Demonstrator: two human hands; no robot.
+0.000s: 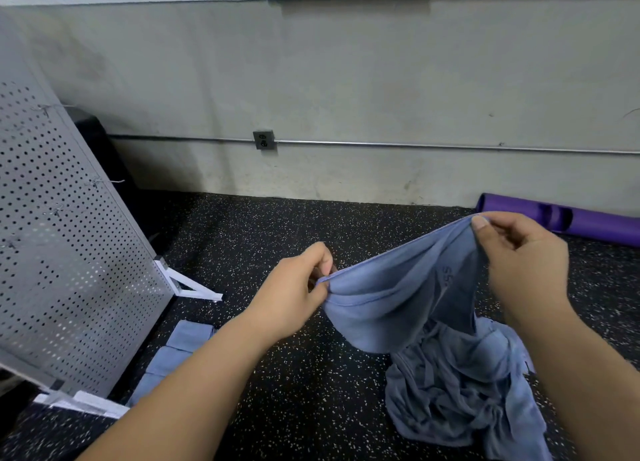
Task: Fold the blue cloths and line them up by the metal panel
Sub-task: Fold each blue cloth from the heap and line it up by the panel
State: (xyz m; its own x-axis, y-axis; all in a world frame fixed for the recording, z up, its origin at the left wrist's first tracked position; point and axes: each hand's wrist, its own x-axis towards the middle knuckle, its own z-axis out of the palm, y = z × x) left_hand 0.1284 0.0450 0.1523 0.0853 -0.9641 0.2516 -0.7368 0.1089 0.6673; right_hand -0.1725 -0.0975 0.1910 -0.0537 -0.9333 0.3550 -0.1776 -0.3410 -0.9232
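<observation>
A: Where the blue cloth [398, 298] hangs above the floor [311, 408], what holds it?
B: The left hand [294, 287] and right hand [519, 256], held apart, each pinch an upper corner. Beneath lies the crumpled pile [460, 391]; folded cloths [188, 334] line the perforated metal panel [69, 235].

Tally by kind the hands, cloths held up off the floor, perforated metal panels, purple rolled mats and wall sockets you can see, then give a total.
hands: 2 (left hand, right hand)
cloth held up: 1
perforated metal panel: 1
purple rolled mat: 1
wall socket: 1
total: 6
</observation>
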